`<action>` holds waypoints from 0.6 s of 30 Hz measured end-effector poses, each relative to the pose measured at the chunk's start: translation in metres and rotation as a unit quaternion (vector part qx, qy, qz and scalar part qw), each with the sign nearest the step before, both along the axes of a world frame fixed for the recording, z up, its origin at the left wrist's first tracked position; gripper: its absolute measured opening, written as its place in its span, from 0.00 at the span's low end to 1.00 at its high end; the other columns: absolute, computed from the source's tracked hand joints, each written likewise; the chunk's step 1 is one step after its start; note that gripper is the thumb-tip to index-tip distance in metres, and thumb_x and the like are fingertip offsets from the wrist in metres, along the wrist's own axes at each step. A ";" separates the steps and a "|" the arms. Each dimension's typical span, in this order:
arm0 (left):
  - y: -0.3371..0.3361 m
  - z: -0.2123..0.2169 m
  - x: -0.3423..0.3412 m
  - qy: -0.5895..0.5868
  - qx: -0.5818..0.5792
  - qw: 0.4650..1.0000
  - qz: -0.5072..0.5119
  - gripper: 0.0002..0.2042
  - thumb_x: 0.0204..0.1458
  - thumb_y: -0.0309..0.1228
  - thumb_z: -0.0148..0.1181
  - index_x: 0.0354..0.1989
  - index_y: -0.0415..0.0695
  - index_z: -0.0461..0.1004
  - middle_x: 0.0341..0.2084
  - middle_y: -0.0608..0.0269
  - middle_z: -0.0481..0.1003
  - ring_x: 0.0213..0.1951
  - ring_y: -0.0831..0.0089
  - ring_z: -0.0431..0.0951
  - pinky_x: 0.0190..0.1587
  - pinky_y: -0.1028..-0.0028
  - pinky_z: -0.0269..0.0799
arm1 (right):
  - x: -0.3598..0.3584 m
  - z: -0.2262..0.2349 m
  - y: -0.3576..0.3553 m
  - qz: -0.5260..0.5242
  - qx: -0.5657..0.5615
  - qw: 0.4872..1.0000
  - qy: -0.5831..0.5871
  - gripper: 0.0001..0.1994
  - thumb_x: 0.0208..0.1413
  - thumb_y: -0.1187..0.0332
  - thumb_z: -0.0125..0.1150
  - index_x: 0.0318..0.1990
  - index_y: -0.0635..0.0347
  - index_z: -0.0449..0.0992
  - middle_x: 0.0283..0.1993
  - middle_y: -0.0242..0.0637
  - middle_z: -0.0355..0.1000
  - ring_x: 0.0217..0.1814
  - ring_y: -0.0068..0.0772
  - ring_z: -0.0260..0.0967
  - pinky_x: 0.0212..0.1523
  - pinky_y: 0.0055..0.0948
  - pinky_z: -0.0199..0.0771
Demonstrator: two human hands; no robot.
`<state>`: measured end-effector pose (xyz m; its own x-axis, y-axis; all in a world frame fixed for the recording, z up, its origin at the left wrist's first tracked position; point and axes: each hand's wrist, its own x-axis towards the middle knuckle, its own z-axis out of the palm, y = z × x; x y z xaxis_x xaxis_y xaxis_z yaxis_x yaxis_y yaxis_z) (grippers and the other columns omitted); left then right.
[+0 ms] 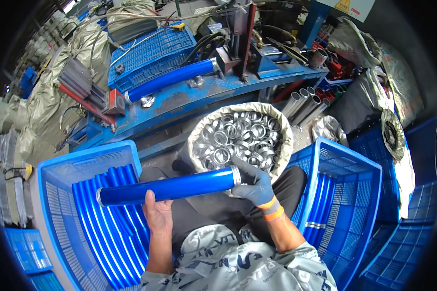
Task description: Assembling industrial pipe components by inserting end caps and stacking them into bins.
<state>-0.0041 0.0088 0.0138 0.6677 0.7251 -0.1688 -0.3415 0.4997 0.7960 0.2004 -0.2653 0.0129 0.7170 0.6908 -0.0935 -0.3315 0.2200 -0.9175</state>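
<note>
Bare left hand (158, 213) wraps from below around a long glossy blue metal tube (167, 188), held level across the lap. Gloved right hand (254, 185) is clamped over the tube's silver ring end (236, 175). Just beyond, a sack of silver metal rings (240, 136); blue plastic crates (90, 160) of tubes flank both sides.

A blue steel press bench (189, 99) stands ahead. On it lies a blue tube (170, 78); behind that, a blue plastic crate (153, 51); right of the bench, grey sacks (357, 43).
</note>
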 end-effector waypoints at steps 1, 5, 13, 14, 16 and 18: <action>-0.001 -0.001 0.005 0.004 -0.001 1.000 0.002 0.26 0.74 0.47 0.70 0.71 0.45 0.76 0.66 0.45 0.82 0.66 0.51 0.85 0.67 0.45 0.87 | 0.003 0.001 0.002 0.009 -0.003 0.999 0.037 0.47 0.56 0.77 0.88 0.84 0.67 0.70 0.72 0.36 0.80 0.69 0.24 0.77 0.70 0.29 0.79; 0.015 -0.009 0.015 0.001 0.002 1.000 0.024 0.29 0.74 0.51 0.68 0.70 0.40 0.76 0.64 0.48 0.84 0.65 0.55 0.86 0.69 0.52 0.85 | 0.029 0.020 0.029 0.044 -0.014 0.999 -0.017 0.44 0.59 0.79 0.85 0.83 0.66 0.70 0.66 0.35 0.84 0.63 0.23 0.80 0.64 0.27 0.82; 0.074 -0.007 -0.003 -0.059 -0.147 0.983 0.095 0.34 0.74 0.57 0.67 0.73 0.39 0.73 0.70 0.51 0.79 0.72 0.58 0.79 0.77 0.54 0.77 | 0.180 0.037 0.184 0.017 -0.011 0.988 -0.152 0.34 0.77 0.63 0.70 0.82 0.73 0.69 0.77 0.45 0.77 0.78 0.32 0.73 0.80 0.33 0.70; 0.078 0.001 -0.009 -0.070 -0.141 0.983 0.098 0.34 0.74 0.57 0.67 0.73 0.40 0.73 0.71 0.51 0.78 0.72 0.59 0.79 0.77 0.56 0.77 | 0.197 0.047 0.218 0.022 -0.007 0.973 -0.231 0.36 0.76 0.60 0.72 0.83 0.72 0.68 0.75 0.43 0.78 0.77 0.28 0.73 0.79 0.31 0.70; 0.076 0.019 -0.020 -0.075 -0.106 0.987 0.094 0.33 0.75 0.56 0.65 0.74 0.39 0.72 0.72 0.51 0.77 0.72 0.60 0.79 0.75 0.57 0.77 | 0.222 0.053 0.282 -0.001 -0.089 0.954 -0.285 0.38 0.73 0.58 0.75 0.83 0.68 0.68 0.74 0.45 0.80 0.76 0.36 0.77 0.78 0.37 0.73; 0.081 0.011 -0.050 -0.080 -0.082 0.990 0.085 0.30 0.80 0.52 0.61 0.76 0.39 0.71 0.75 0.50 0.74 0.76 0.59 0.73 0.80 0.55 0.68 | 0.246 0.053 0.335 -0.104 -0.195 0.791 -0.570 0.38 0.68 0.57 0.77 0.81 0.64 0.71 0.72 0.49 0.80 0.72 0.53 0.79 0.76 0.45 0.76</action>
<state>-0.0537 0.0898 0.0245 0.5654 0.8013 -0.1957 -0.5476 0.5420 0.6375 0.4463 0.0693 0.0657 0.5830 0.6241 0.5202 0.7672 -0.2122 -0.6053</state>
